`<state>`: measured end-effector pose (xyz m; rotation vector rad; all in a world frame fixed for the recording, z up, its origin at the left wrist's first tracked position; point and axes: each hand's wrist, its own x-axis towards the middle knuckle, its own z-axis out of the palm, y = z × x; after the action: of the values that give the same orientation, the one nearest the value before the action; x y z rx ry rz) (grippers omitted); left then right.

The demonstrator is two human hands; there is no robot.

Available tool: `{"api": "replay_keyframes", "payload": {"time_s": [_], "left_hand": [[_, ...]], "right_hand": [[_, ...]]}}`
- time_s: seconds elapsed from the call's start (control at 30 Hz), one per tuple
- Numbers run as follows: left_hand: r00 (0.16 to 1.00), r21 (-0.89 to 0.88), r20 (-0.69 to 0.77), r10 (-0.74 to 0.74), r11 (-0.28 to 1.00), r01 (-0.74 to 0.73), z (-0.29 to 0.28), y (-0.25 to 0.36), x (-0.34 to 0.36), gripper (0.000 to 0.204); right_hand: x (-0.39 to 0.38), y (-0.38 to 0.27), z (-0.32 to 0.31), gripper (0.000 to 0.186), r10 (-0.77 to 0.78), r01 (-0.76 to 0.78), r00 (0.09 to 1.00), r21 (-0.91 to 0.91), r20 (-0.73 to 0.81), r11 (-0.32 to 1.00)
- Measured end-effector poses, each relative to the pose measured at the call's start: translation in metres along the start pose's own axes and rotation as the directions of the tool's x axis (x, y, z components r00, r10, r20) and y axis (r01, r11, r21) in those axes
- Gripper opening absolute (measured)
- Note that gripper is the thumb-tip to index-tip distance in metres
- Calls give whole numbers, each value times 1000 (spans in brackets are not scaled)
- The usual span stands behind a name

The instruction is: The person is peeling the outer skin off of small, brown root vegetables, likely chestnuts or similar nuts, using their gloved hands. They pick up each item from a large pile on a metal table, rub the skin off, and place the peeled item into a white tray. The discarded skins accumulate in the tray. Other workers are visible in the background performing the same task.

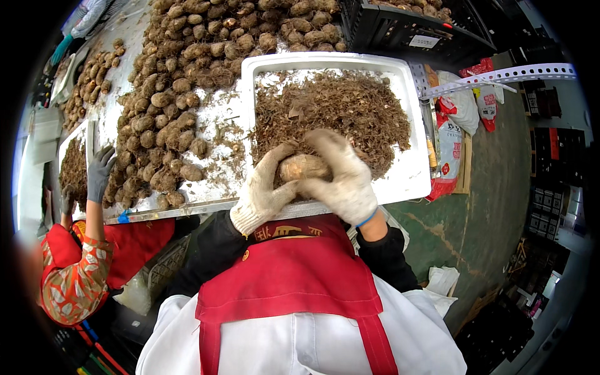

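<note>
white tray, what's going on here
The gloved left hand holds a mostly bare tuber over a white tray of brown fibres, the blurred right hand at its other end. Hairier tubers lie heaped left of and beyond the tray. Far left, a co-worker's gloved hand is by another tray.

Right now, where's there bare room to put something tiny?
White tray: near right corner looks bare, between brown fibres and rim. The table between tray and tuber pile is partly bare. It's crowded around left hand, right hand and tuber.

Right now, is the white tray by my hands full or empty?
Partly full: the white tray holds brown scraps, with bare white floor beside them.
</note>
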<state>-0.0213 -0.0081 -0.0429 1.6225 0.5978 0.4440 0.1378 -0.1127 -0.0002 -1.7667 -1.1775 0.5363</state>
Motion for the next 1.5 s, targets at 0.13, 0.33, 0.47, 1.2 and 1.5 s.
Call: {"api": "replay_keyframes", "payload": {"time_s": [0.13, 0.33, 0.47, 1.2, 1.5], "left_hand": [[984, 181, 68, -166, 972, 151, -7, 12, -1, 64], [970, -136, 58, -237, 961, 243, -10, 11, -9, 57], [973, -161, 12, -229, 960, 228, -10, 4, -8, 53], [996, 48, -91, -8, 999, 12, 2, -8, -8, 55], [993, 84, -114, -3, 996, 12, 1, 2, -13, 51]], "right_hand": [[-2, 14, 16, 29, 105, -108, 994, 158, 31, 981], [-4, 45, -6, 36, 445, -422, 883, 669, 149, 613], [0, 19, -17, 36, 379, -452, 892, 487, 248, 747], [7, 12, 5, 49, 402, -502, 852, 309, 334, 807], [2, 9, 12, 45, 407, -580, 810, 686, 423, 440]]}}
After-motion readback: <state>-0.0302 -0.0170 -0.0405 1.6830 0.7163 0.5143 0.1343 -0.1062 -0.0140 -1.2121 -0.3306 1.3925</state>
